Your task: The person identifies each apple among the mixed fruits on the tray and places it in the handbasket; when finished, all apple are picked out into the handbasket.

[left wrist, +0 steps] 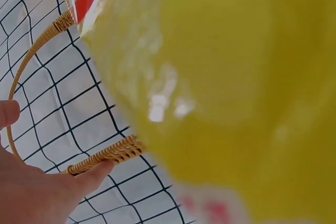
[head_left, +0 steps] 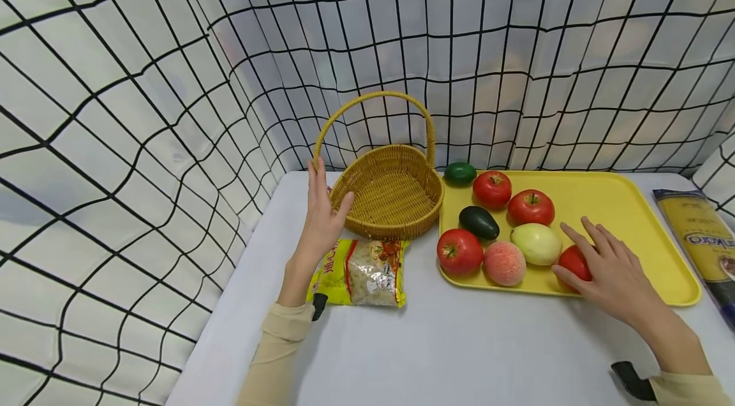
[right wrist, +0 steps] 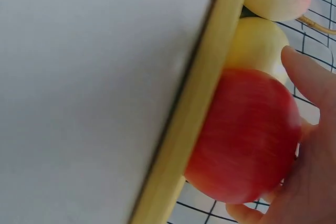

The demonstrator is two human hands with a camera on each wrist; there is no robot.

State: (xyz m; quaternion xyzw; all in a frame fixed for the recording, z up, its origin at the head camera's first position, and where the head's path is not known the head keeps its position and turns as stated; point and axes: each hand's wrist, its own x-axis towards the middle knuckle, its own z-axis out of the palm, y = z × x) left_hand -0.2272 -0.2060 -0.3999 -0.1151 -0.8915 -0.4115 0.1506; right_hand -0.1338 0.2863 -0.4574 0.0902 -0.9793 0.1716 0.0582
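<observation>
My left hand (head_left: pixel 321 224) rests against the left side of a wicker basket (head_left: pixel 387 227), its fingers straight near the foot of the tall handle. In the left wrist view, the fingers (left wrist: pixel 94 177) lie along the basket's rim, and a yellow snack-like bag fills much of the picture. My right hand (head_left: pixel 617 272) is spread over a red apple (head_left: pixel 574 262) at the front of a yellow tray (head_left: pixel 620 202). In the right wrist view, the thumb stands apart from that apple (right wrist: pixel 244 137), while other fingers reach around its far side, partly hidden.
On the tray sit a peach (head_left: pixel 504 263), a pale yellow-green fruit (head_left: pixel 536 244), a dark avocado-like fruit (head_left: pixel 479 222), a green fruit (head_left: pixel 460 173) and several red fruits. A yellow bag (head_left: pixel 373 272) lies before the basket, a pasta-like packet (head_left: pixel 703 240) at right. Black netting (head_left: pixel 425 36) encloses the table.
</observation>
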